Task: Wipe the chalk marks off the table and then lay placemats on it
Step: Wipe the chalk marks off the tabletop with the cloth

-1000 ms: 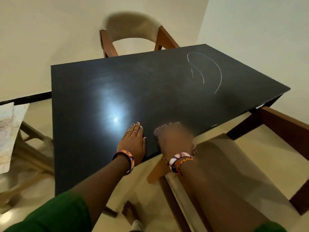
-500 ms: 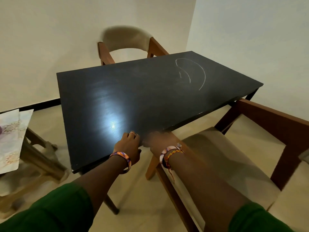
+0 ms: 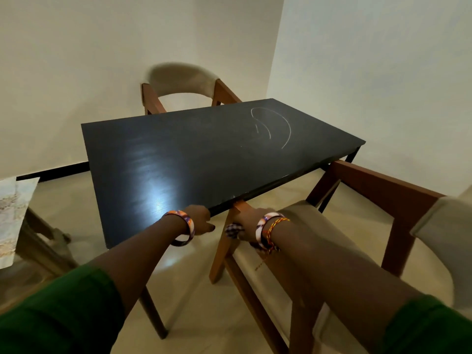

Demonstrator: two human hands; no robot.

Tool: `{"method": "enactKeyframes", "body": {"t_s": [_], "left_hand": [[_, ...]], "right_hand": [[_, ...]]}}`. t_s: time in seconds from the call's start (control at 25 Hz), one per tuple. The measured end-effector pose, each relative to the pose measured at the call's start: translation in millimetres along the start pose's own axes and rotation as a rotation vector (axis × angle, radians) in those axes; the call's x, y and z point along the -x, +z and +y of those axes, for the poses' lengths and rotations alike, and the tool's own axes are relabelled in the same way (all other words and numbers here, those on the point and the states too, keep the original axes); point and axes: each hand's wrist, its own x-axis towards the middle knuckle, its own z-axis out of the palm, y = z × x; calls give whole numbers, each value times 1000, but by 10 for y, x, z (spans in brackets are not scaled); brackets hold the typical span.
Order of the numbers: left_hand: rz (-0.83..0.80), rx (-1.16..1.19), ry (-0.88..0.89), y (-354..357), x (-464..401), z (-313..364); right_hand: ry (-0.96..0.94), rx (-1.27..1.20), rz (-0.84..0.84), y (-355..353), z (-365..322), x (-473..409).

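Looking down from the head camera, a person in green sleeves reaches both arms toward a black table (image 3: 204, 159). The left hand (image 3: 200, 221) sits at the table's near edge, fingers curled down over the rim, thumb below; it seems to hold the edge itself. Just to its right, the right hand (image 3: 246, 222) hangs below the edge, fingers closed around a bunched checked cloth (image 3: 233, 229), beside the wooden front post of the near chair (image 3: 319, 226). Each wrist carries a patterned bangle; the right one also has a red and yellow thread.

Chalk marks (image 3: 272, 126), a few curved white lines, lie on the far right part of the tabletop, well beyond both hands. A bright light reflection glows on the surface just ahead of the left hand.

A second cushioned chair (image 3: 184, 83) stands at the far end of the table against the wall. Far left of the hands, a pale patterned sheet (image 3: 12, 208) lies over a low wooden frame; whether it is a placemat is unclear.

Compared with a second ago, both hands have slid off the tabletop to its near edge, and the view has pulled back, showing more of the table and walls. The chalk lines are unchanged.
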Motion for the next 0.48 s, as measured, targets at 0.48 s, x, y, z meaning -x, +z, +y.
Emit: {"method": "enactKeyframes", "body": {"t_s": [0.48], "left_hand": [[49,124,124,185,-287,3335]], "right_hand": [[-30,379,154,79,2642,1476]]}}
